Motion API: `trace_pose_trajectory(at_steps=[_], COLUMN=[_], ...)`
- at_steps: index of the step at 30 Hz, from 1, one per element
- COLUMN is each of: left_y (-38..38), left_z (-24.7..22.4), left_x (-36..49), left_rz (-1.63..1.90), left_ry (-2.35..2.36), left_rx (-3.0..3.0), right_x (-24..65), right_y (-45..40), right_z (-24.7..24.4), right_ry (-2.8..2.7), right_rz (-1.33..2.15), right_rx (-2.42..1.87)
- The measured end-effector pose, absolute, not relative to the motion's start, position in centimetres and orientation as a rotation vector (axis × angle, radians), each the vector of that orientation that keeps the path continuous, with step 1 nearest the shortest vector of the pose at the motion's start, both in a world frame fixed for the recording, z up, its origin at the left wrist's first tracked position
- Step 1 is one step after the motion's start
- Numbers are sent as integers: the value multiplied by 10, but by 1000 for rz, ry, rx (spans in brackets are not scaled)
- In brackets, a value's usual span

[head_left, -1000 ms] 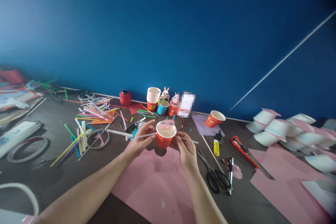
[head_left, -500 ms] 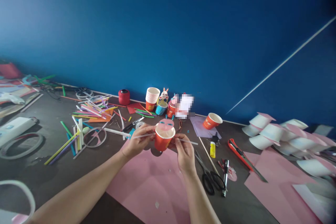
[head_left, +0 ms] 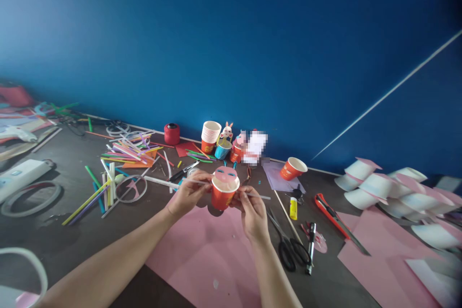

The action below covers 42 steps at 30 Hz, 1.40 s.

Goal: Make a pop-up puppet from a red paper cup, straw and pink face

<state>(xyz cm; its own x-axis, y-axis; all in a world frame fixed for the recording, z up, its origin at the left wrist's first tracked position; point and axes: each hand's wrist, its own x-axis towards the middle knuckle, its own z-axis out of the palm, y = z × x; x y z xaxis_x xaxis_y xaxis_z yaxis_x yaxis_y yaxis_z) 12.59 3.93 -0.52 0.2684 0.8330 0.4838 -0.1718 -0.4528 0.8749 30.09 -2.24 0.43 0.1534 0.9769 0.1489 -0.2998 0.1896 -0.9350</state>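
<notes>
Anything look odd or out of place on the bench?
One thing: right of the scissors, the red utility knife lies unused with its blade out over the pink paper. No spill shows near the held red cup.

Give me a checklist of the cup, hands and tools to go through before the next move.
1. Red cup opening up: ok.
2. Pale strip in the grip of the left hand and right hand: ok, pinched either side of the cup.
3. Pink face piece firmly attached: cannot tell.
4. Scissors laid down: ok, right of the right hand.
5. Red cutter blade retracted: not ok, it sticks out.
</notes>
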Motion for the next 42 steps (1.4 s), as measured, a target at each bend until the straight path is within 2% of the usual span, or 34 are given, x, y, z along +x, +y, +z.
trace_pose_trajectory(at_steps=[7,15,21,25,33,39,42], left_y=[37,33,35,36,46,43,39], left_z=[-1,-5,-8,-7,-8,-4,-1], left_x=[127,135,138,137,128,126,127], left_rz=[1412,1365,1360,1435,1498,1546,1552], left_ry=[677,634,611,633,706,634,604], left_rx=[1623,1145,1025,1058,1157,1485,1617], right_x=[300,301,297,305,355,327,307], right_y=[-24,-23,-22,-19,-16,-21,-19], right_z=[6,5,5,3,12,27,27], right_ry=[-964,-927,-912,-888,-892,-1363,-1336], right_rz=[1139,1191,1217,1263,934,756,849], right_rx=[-889,-840,-885,-938,-920,-1250,-1238])
